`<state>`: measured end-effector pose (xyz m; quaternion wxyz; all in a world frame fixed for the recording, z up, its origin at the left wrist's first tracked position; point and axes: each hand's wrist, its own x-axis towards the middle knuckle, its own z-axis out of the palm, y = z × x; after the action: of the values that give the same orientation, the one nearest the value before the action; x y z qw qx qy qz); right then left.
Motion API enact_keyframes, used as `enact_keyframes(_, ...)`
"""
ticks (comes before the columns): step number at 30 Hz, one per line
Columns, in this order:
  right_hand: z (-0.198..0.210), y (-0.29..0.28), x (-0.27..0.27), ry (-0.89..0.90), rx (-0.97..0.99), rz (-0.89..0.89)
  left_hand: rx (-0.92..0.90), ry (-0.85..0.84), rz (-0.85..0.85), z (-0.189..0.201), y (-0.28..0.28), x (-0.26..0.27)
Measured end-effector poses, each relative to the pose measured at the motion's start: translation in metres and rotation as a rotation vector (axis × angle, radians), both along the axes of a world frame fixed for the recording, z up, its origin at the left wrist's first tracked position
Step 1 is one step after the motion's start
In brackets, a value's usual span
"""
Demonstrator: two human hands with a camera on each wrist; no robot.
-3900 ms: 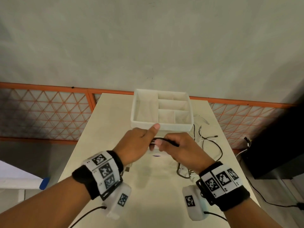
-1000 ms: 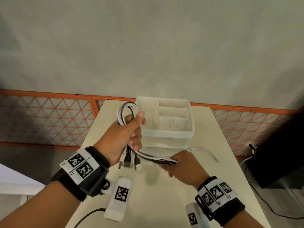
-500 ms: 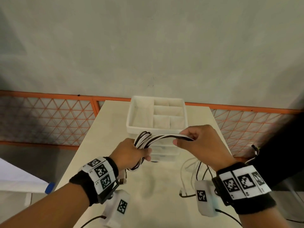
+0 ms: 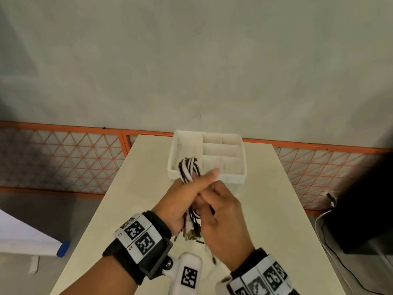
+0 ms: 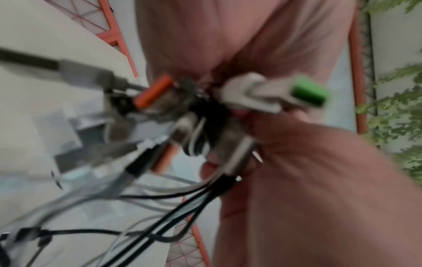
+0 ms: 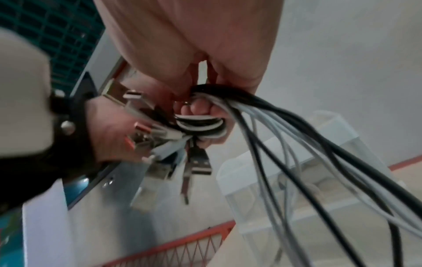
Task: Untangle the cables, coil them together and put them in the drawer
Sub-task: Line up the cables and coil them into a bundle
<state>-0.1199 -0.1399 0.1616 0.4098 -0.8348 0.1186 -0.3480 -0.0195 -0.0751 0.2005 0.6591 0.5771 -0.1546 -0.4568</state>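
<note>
A bundle of black and white cables (image 4: 189,169) is gripped in my left hand (image 4: 187,194), its loop sticking up above the fist in front of the white drawer (image 4: 212,173). USB plugs (image 4: 191,233) hang below that hand. My right hand (image 4: 219,209) sits just right of the left, fingers curled round the trailing strands. In the right wrist view the loose cable strands (image 6: 297,162) fan down from the right hand's fingers (image 6: 200,108), with plugs (image 6: 196,166) dangling by the left palm. The left wrist view is blurred; it shows plugs (image 5: 262,94) and strands (image 5: 171,207).
The white drawer, divided into several compartments, sits on a stack at the far end of the cream table (image 4: 127,209). An orange mesh fence (image 4: 63,158) runs behind. A black box with cables (image 4: 361,209) stands on the floor to the right.
My right hand dropped from high on the right and came in against the left hand. The left hand turned the cable loop upright in front of the drawer.
</note>
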Motion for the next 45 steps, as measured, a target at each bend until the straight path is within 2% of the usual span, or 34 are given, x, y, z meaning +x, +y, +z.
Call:
enact_keyframes(2, -0.01, 0.008, 0.007, 0.064, -0.064, 0.048, 0.004, 0.164, 0.126, -0.001, 0.005, 0.014)
enact_keyframes(4, -0.014, 0.011, 0.01, 0.096, -0.115, 0.093, 0.011, 0.157, 0.194, -0.007, 0.013, 0.027)
enact_keyframes(6, -0.015, 0.01, 0.015, 0.077, -0.135, 0.124, 0.003, 0.117, 0.181, -0.01, 0.022, 0.037)
enact_keyframes(9, -0.01, 0.009, 0.022, 0.042, -0.014, 0.151, -0.04, 0.078, 0.14, -0.009, 0.037, 0.053)
enact_keyframes(11, 0.0, 0.004, 0.028, 0.073, 0.04, 0.093, -0.038, 0.011, 0.122, -0.01, 0.049, 0.064)
enact_keyframes(13, 0.016, 0.002, 0.036, 0.113, 0.006, 0.032, 0.0, -0.091, 0.074, -0.012, 0.058, 0.073)
enact_keyframes(18, 0.051, 0.018, 0.078, 0.236, -0.22, 0.211, 0.019, -0.315, -0.056, -0.02, 0.068, 0.079)
enact_keyframes(20, 0.056, 0.019, 0.091, 0.249, -0.249, 0.18, 0.004, -0.382, -0.16, -0.019, 0.072, 0.081)
enact_keyframes(22, 0.056, 0.022, 0.098, 0.219, -0.173, 0.115, -0.023, -0.42, -0.232, -0.018, 0.076, 0.084)
enact_keyframes(27, 0.051, 0.03, 0.101, 0.271, -0.055, 0.142, -0.065, -0.403, -0.25, -0.021, 0.08, 0.09)
enact_keyframes(32, 0.045, 0.028, 0.102, 0.194, -0.043, 0.059, -0.115, -0.373, -0.191, -0.017, 0.073, 0.087)
enact_keyframes(36, 0.039, 0.022, 0.104, 0.387, 0.074, 0.128, -0.197, -0.327, -0.192, -0.015, 0.076, 0.092)
enact_keyframes(40, 0.037, 0.026, 0.107, 0.38, -0.015, 0.197, -0.22, -0.285, -0.207, -0.019, 0.082, 0.096)
enact_keyframes(42, 0.043, 0.024, 0.107, 0.37, -0.03, 0.214, -0.219, -0.319, -0.23, -0.019, 0.08, 0.096)
enact_keyframes(43, 0.044, 0.017, 0.1, 0.371, -0.01, 0.217, -0.213, -0.349, -0.233, -0.015, 0.073, 0.088)
enact_keyframes(44, 0.048, -0.019, 0.067, 0.369, -0.033, 0.227, -0.217, -0.352, -0.194, -0.009, 0.039, 0.051)
enact_keyframes(45, 0.044, -0.021, 0.067, 0.357, -0.006, 0.218, -0.214, -0.358, -0.175, -0.008, 0.037, 0.05)
